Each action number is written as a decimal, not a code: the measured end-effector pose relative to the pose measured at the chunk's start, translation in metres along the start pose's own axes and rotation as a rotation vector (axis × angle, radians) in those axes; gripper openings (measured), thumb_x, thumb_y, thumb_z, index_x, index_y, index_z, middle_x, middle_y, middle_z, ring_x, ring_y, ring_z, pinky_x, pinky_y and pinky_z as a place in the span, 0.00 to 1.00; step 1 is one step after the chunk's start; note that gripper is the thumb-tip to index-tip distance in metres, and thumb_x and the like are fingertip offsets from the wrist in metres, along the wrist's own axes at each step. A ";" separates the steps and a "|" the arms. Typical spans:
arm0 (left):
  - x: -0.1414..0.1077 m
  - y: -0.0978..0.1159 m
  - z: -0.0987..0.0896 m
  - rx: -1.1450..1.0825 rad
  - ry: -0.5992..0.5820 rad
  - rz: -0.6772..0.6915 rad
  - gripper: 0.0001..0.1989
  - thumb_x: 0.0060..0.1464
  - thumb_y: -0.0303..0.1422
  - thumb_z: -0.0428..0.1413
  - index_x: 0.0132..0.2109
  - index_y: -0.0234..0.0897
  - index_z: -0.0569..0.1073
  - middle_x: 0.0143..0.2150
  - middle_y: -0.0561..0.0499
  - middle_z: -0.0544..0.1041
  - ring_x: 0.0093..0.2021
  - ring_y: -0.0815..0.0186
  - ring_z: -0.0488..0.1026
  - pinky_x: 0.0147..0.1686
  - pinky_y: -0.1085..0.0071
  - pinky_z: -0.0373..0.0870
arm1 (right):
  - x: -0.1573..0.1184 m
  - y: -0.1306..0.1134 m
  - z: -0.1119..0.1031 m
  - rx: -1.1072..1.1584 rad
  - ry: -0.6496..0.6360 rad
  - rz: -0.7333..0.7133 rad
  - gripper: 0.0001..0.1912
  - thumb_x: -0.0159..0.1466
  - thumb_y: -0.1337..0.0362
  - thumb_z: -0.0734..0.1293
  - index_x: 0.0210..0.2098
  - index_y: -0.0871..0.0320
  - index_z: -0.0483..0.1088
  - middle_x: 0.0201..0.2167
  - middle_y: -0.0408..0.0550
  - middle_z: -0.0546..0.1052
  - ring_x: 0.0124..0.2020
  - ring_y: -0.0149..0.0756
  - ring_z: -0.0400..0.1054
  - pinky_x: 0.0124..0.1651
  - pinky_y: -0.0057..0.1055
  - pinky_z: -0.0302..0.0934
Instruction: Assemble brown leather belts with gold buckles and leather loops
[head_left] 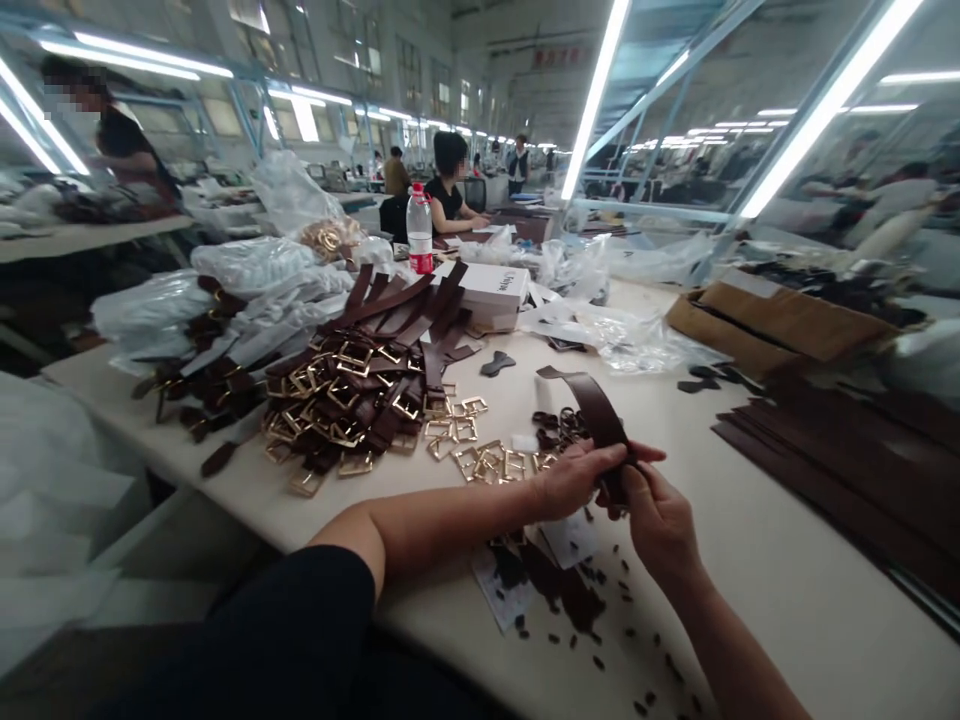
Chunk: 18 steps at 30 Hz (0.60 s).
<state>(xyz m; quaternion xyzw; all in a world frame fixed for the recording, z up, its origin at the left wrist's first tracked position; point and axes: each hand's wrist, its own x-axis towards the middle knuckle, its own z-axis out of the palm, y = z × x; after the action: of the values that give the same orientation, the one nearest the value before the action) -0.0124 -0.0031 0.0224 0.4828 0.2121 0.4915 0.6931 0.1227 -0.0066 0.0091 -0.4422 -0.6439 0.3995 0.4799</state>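
Observation:
Both of my hands grip one dark brown leather strap above the table. Its free end curves up and away from me, bending to the left. My left hand pinches it between thumb and fingers. Close beside it, my right hand is closed on the strap's near end, and the fingers hide what lies between them. Several gold buckles lie loose just left of my hands. Behind them is a small heap of dark leather loops. Small dark pieces are scattered below my hands, near brown scraps.
A big pile of buckled straps covers the left of the table, with plastic bags behind. A bottle and white box stand at the back. To the right lie long brown strips and a cardboard box.

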 end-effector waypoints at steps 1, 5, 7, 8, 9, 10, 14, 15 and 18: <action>-0.001 0.000 0.002 0.002 0.010 0.011 0.29 0.59 0.48 0.49 0.57 0.29 0.72 0.26 0.49 0.70 0.19 0.69 0.63 0.19 0.73 0.57 | -0.001 -0.001 0.001 0.004 0.003 0.006 0.24 0.62 0.43 0.63 0.33 0.60 0.69 0.19 0.45 0.72 0.17 0.32 0.65 0.19 0.29 0.62; -0.003 0.004 0.008 0.030 0.084 0.105 0.26 0.57 0.42 0.49 0.56 0.30 0.73 0.41 0.39 0.77 0.21 0.70 0.64 0.19 0.72 0.59 | -0.001 -0.009 0.003 0.056 0.042 0.057 0.24 0.61 0.42 0.64 0.34 0.60 0.69 0.19 0.45 0.72 0.17 0.32 0.64 0.19 0.30 0.61; -0.004 0.007 0.010 0.066 0.113 0.166 0.25 0.55 0.38 0.50 0.56 0.32 0.72 0.51 0.37 0.75 0.22 0.70 0.66 0.20 0.72 0.61 | -0.001 -0.013 0.003 0.085 0.064 0.083 0.25 0.61 0.41 0.64 0.36 0.60 0.70 0.20 0.45 0.72 0.18 0.34 0.65 0.20 0.31 0.62; -0.004 0.007 0.010 0.075 0.123 0.181 0.24 0.55 0.37 0.50 0.57 0.32 0.72 0.54 0.37 0.74 0.22 0.70 0.67 0.20 0.72 0.61 | -0.001 -0.014 0.003 0.090 0.065 0.093 0.26 0.60 0.41 0.64 0.37 0.60 0.70 0.20 0.46 0.72 0.18 0.34 0.65 0.20 0.31 0.62; -0.004 0.006 0.011 0.071 0.132 0.182 0.24 0.54 0.36 0.50 0.56 0.33 0.72 0.53 0.37 0.75 0.22 0.70 0.67 0.20 0.72 0.61 | -0.001 -0.015 0.002 0.090 0.063 0.100 0.27 0.60 0.40 0.64 0.36 0.59 0.70 0.21 0.47 0.72 0.18 0.35 0.65 0.20 0.32 0.62; -0.002 0.004 0.011 0.055 0.138 0.170 0.24 0.53 0.36 0.50 0.56 0.32 0.73 0.50 0.37 0.76 0.21 0.70 0.67 0.20 0.72 0.61 | -0.002 -0.015 0.002 0.088 0.063 0.107 0.27 0.59 0.39 0.64 0.36 0.59 0.70 0.21 0.47 0.73 0.18 0.36 0.65 0.20 0.32 0.61; 0.008 -0.014 0.005 -0.090 0.157 0.094 0.25 0.48 0.35 0.50 0.51 0.28 0.76 0.37 0.38 0.78 0.18 0.67 0.67 0.15 0.72 0.57 | -0.002 -0.013 0.004 0.103 0.103 0.121 0.26 0.59 0.40 0.64 0.36 0.59 0.70 0.18 0.45 0.71 0.18 0.35 0.62 0.21 0.31 0.59; 0.011 -0.019 0.003 -0.127 0.154 0.085 0.25 0.46 0.35 0.51 0.51 0.28 0.76 0.40 0.36 0.78 0.18 0.66 0.68 0.15 0.72 0.57 | -0.002 -0.013 0.004 0.113 0.113 0.120 0.26 0.59 0.40 0.64 0.36 0.58 0.69 0.18 0.44 0.70 0.18 0.35 0.61 0.21 0.31 0.58; 0.016 -0.033 -0.005 -0.175 0.143 0.101 0.26 0.45 0.36 0.52 0.51 0.29 0.76 0.51 0.32 0.75 0.19 0.65 0.69 0.14 0.71 0.57 | -0.003 -0.012 0.006 0.142 0.113 0.126 0.26 0.59 0.39 0.64 0.35 0.58 0.69 0.17 0.44 0.70 0.17 0.35 0.60 0.20 0.31 0.56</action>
<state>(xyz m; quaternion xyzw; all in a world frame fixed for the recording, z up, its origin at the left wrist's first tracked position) 0.0067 0.0119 -0.0056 0.3943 0.1926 0.5757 0.6899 0.1155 -0.0130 0.0180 -0.4687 -0.5567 0.4480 0.5193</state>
